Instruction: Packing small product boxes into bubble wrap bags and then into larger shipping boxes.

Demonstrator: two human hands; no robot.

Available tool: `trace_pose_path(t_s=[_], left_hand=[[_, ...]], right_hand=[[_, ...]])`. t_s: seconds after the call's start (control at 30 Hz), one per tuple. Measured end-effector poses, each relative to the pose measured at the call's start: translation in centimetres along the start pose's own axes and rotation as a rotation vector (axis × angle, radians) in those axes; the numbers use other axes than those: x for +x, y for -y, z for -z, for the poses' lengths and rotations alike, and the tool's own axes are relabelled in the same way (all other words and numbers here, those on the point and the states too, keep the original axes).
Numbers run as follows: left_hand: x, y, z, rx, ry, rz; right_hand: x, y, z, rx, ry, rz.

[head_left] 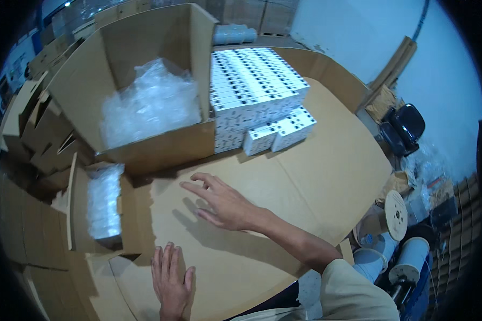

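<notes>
My left hand (171,275) lies flat on the cardboard-covered table (251,257), fingers stretched forward and nothing in it. Above the table's middle, my right hand (219,203) hovers with spread, slightly bent fingers, also holding nothing; its shadow falls on the cardboard. Just beyond my left hand, a small open carton (127,224) contains a bubble-wrapped pack (104,200). A large open cardboard box (166,147), filled with clear bubble wrap (152,99), stands farther back. To its right rises a stack of white boxes (257,115) with dark printed marks, two smaller rows (292,131) in front.
Folded cardboard (48,134) crowds the left side. A raised cardboard edge (326,75) borders the table's far right. Beyond the right edge are a black chair (404,128), spools (396,215) and plastic wrap (426,160). A blue-wrapped roll (234,35) lies behind the stack.
</notes>
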State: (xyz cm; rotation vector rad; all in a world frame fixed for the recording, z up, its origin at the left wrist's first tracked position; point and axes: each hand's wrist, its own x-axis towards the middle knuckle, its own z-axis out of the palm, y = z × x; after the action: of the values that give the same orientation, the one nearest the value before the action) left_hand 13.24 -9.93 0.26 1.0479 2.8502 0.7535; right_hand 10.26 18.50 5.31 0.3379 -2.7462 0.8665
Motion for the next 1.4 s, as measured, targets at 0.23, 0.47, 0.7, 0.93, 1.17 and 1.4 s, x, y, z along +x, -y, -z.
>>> trace_pose_path(t_s=[0.23, 0.47, 0.7, 0.93, 1.17, 1.4], left_hand=[[7.1, -1.6, -1.6, 0.010, -0.006, -0.084], [16.0, -0.7, -3.1, -0.015, -0.079, -0.057], [16.9, -0.8, -3.1, 0.002, -0.045, -0.042], [17.0, -0.8, -3.0, 0.025, -0.039, -0.062], [17.0, -0.7, -3.2, 0.031, -0.056, -0.081], [17.0, -1.2, -2.8, -0.013, -0.032, -0.081]], right_hand=[[-5.6, -8.2, 5.9, -0.240, -0.325, -0.258], [-8.8, -14.2, 9.0, -0.554, -0.596, -0.466], [-9.8, -16.0, 9.2, -0.489, -0.637, -0.509], [-10.4, -16.2, 9.6, -0.425, -0.736, -0.456], [-11.3, -17.2, 9.0, -0.095, -0.816, -0.493], [-12.1, -16.6, 9.3, -0.095, -0.769, -0.512]])
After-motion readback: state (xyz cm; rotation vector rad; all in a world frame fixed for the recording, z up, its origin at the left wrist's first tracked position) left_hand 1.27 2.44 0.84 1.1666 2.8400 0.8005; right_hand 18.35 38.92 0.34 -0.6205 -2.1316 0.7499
